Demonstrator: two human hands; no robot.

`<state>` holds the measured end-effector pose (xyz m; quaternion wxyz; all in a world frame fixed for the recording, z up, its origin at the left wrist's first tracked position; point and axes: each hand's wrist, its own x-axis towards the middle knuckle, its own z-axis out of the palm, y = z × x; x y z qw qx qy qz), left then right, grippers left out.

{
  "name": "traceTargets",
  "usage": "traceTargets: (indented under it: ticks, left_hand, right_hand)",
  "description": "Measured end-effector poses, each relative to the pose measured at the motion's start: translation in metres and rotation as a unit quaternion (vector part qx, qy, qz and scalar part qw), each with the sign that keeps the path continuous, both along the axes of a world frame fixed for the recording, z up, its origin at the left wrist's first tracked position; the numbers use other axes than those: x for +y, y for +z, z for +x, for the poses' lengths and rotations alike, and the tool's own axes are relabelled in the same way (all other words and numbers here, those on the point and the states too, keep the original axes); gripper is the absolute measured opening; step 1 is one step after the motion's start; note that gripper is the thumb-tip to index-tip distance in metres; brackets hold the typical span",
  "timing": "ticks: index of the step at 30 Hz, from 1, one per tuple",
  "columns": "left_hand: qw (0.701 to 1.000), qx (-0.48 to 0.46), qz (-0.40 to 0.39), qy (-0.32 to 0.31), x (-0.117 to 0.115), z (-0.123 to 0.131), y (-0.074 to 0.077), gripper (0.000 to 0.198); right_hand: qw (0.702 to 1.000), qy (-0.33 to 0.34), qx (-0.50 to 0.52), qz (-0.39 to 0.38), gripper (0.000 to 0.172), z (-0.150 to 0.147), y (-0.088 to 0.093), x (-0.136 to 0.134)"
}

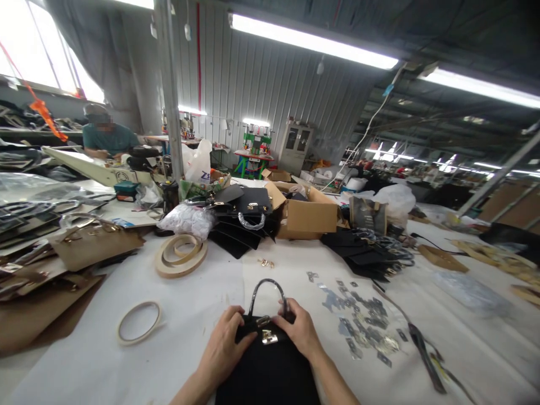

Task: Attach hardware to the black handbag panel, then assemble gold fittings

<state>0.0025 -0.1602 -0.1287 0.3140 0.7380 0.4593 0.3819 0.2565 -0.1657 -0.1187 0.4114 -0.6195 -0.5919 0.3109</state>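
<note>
A black handbag lies on the white table in front of me, its curved handle pointing away. A gold clasp sits on its front flap. My left hand grips the bag's top left edge, fingers curled over it. My right hand grips the top right edge beside the clasp, fingers bent near the handle's base.
Several small metal fittings are scattered to the right, with a black strap. Tape rolls lie to the left by brown leather pieces. More black bags and a cardboard box stand behind. Another person works far left.
</note>
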Motion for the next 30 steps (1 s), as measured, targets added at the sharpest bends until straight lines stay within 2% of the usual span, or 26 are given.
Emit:
traceTargets:
  ticks: [4,7,12,16,18,21,24,30]
  left_hand:
    - [0.997,-0.048,-0.048,0.048,0.005,-0.003,0.007,0.014]
    - [0.99,-0.062,-0.096,0.084,0.007,-0.006,0.016,0.03]
    - [0.986,-0.071,-0.114,0.097,0.006,-0.006,0.024,0.04]
    - [0.986,-0.071,-0.12,0.09,0.005,-0.004,0.024,0.041]
    - [0.986,-0.07,-0.12,0.087,0.004,-0.003,0.024,0.042]
    - [0.988,-0.063,-0.112,0.085,0.004,-0.002,0.024,0.041]
    - [0.99,-0.05,-0.1,0.083,0.005,-0.001,0.024,0.041]
    - [0.992,-0.038,-0.094,0.081,0.008,-0.001,0.022,0.037]
  right_hand:
    - [0.993,-0.092,0.06,0.041,0.046,0.009,-0.016,0.015]
    - [0.983,-0.154,0.073,0.063,0.052,0.018,-0.029,0.042]
    - [0.984,-0.158,-0.048,0.058,0.057,0.015,-0.036,0.097]
    - [0.983,-0.156,-0.087,0.042,0.055,-0.002,-0.027,0.125]
    - [0.976,-0.152,-0.158,0.011,0.053,-0.01,-0.017,0.131]
    - [0.945,-0.129,-0.297,-0.045,0.044,-0.015,-0.002,0.134]
    - [0.945,-0.126,-0.297,-0.058,0.032,-0.011,0.002,0.137]
    - [0.948,-0.161,-0.275,-0.01,0.027,-0.004,-0.014,0.124]
